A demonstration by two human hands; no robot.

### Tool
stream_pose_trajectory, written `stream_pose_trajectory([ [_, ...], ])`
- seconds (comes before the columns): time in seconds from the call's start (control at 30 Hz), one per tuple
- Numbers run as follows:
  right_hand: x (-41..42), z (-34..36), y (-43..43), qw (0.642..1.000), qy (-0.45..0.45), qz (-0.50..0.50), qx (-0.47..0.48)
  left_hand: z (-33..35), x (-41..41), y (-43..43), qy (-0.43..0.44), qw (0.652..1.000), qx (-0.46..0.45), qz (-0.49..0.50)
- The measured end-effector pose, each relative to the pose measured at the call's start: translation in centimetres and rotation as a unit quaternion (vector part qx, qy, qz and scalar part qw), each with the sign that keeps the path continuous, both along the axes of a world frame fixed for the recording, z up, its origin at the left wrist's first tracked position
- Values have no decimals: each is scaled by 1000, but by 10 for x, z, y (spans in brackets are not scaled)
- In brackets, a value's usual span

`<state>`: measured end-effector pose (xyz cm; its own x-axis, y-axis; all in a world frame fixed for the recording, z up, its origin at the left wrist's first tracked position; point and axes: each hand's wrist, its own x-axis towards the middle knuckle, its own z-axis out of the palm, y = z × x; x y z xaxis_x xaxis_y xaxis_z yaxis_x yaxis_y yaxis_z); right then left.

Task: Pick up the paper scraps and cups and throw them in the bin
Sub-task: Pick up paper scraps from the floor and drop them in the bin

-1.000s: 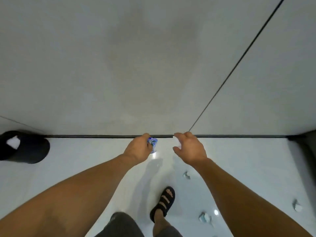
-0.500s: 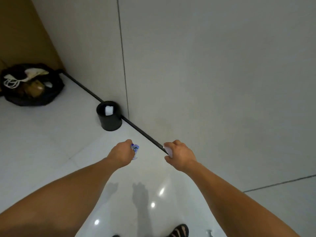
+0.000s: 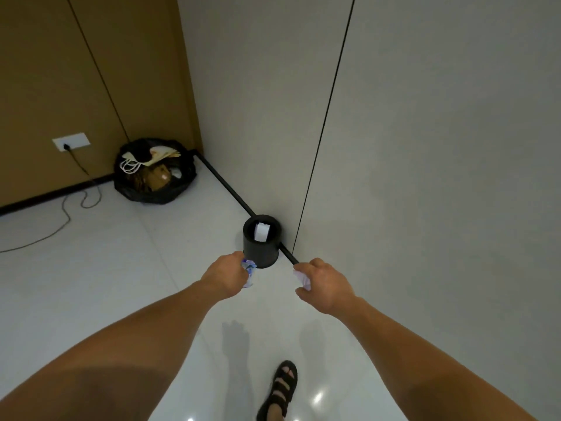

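Observed from the floor of the room, facing the corner.

Left hand (image 3: 226, 276): fingers curled round a crumpled blue-and-white printed paper piece (image 3: 248, 272). Whether it is a crushed cup or a scrap cannot be told. The piece juts from the thumb side of the fist, just short of the bin's near wall.

Right hand (image 3: 324, 284): fingers and thumb pinch a crumpled white paper scrap (image 3: 302, 279). Most of it is tucked into the palm, presumably so that nothing drops on the walk.

Small black cylindrical bin (image 3: 261, 253): upright on the glossy white tiled floor (image 3: 91, 268), set against the grey panelled wall (image 3: 425, 147) and its black skirting strip (image 3: 224, 183). A white paper piece (image 3: 261, 231) already lies inside it. The mouth is narrow and uncovered.

Both arms are stretched forward with the hands level and apart, one either side of the bin's near edge. Judgement: the person is on the carry-and-drop step, both loads ready, neither yet over the opening. Because the mouth is small, the drops are likely to go one hand at a time.

Other items: a sandalled foot (image 3: 280, 387) at the bottom edge, and a full black plastic rubbish sack (image 3: 154, 189) in the far corner beside a white wall socket (image 3: 71, 141) with a trailing cable (image 3: 65, 220).
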<state>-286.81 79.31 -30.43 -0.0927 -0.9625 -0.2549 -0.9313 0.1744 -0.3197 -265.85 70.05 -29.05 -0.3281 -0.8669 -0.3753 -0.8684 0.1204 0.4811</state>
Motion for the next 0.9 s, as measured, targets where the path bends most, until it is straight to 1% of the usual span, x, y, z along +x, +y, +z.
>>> stream_pose_trajectory([
  [0.13, -16, -4, -88, 1000, -10, 13, -8, 6, -10, -68, 2, 1000, -7, 30],
  [0.23, -26, -1, -149, 1000, -10, 26, -11, 12, -15, -115, -12, 999, -6, 47],
  [0.33, -37, 1, -205, 999, -3, 36, -16, 12, -24, -166, 11, 997, 1, 71],
  [0.43, -46, -3, -247, 999, 8, 40, 1, 6, -31, -208, -6, 998, 11, 66],
  [0.53, -52, -18, -291, 999, 10, 35, 19, -12, -37, -258, 19, 997, 32, 68],
  [0.67, -53, -50, -355, 999, -3, 12, 46, -46, -45, -335, 26, 999, 29, 32],
  [0.9, -46, -116, -468, 992, -38, -79, 93, -114, -68, -487, 8, 996, 77, -53],
])
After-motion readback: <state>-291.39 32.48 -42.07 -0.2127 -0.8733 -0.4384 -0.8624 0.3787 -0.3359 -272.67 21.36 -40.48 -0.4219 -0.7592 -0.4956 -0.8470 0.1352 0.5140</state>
